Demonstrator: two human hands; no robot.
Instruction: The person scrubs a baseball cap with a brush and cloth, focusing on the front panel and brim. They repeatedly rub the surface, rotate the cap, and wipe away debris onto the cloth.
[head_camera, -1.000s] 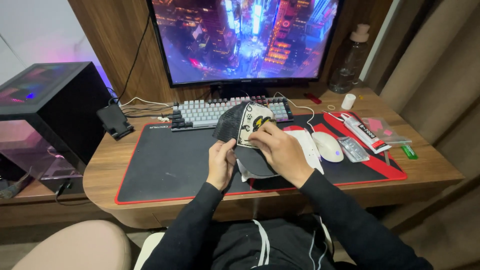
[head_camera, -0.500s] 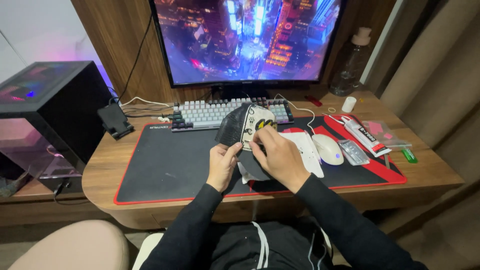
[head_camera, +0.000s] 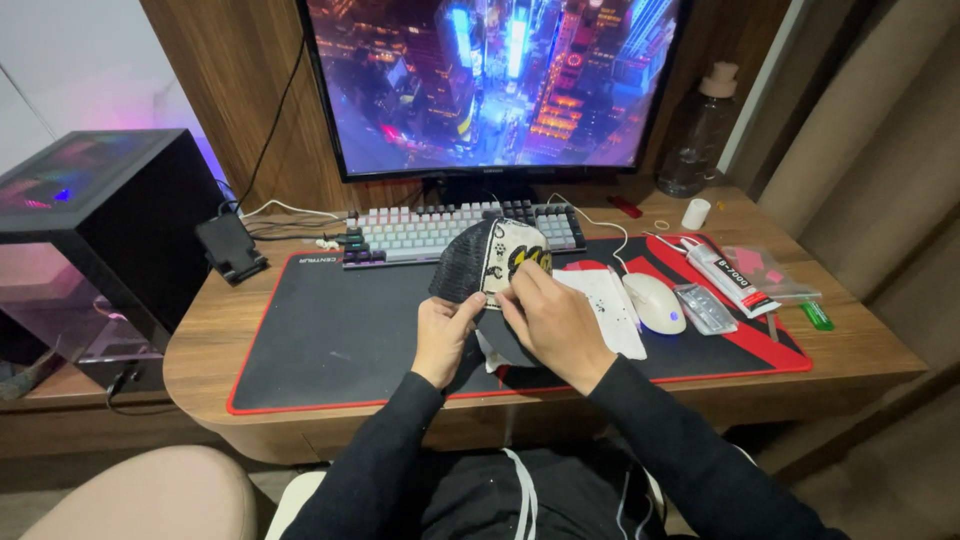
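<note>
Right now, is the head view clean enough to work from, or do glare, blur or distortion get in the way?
Head view: the monitor is bright and saturated, though nothing is washed out; purple glow spills from the computer case; the cap, left hand and right hand are evenly lit and sharp; the desk edges bow slightly from the wide lens.

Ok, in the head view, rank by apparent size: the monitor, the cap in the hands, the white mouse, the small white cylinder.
1. Monitor
2. Cap, held by both hands, nearer the camera than the monitor
3. White mouse
4. Small white cylinder; it sits farther back, so looks slightly smaller still
</note>
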